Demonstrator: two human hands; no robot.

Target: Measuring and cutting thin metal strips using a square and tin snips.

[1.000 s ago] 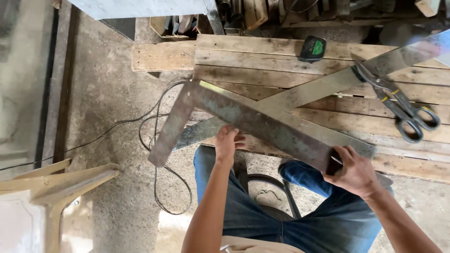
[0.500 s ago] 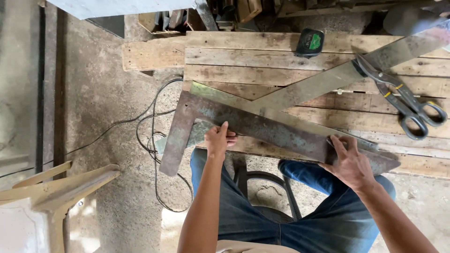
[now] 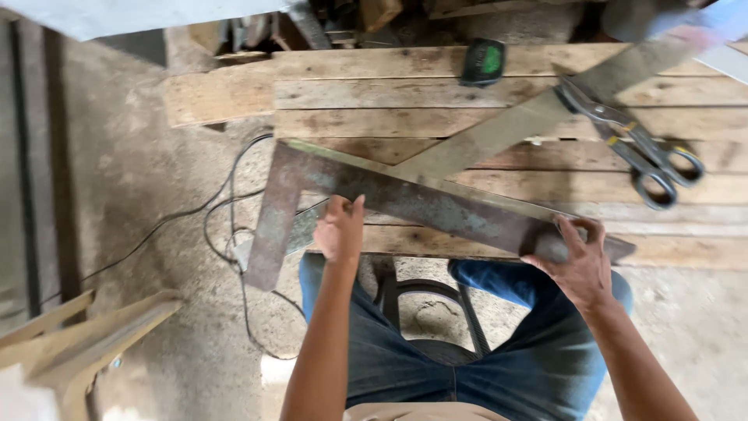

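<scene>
Head view is showing a long rusty metal strip (image 3: 436, 206) lying slantwise across the near part of a plank surface (image 3: 499, 93), its left end joining a shorter rusty piece (image 3: 273, 222) that is hanging down over the near left edge. Left hand (image 3: 340, 231) is pressing on the strip near its left part, fingers (image 3: 336, 209) lying flat and close together over the metal, not wrapped around it. Right hand (image 3: 578, 261) is resting at the strip's right end, fingers (image 3: 573, 234) spread and curling over the near edge there; how firmly it is gripping cannot be told.

A paler metal bar (image 3: 538, 117) is crossing diagonally from the far right, meeting the strip between the hands. Tin snips (image 3: 635, 148) are lying on that bar, right of the hands. A green and black tape measure (image 3: 483, 61) is sitting at the far edge. A black cable (image 3: 226, 234) is looping on the concrete floor (image 3: 117, 171) to the left, passing under the short piece. Pale wooden pieces (image 3: 86, 335) are standing near left.
</scene>
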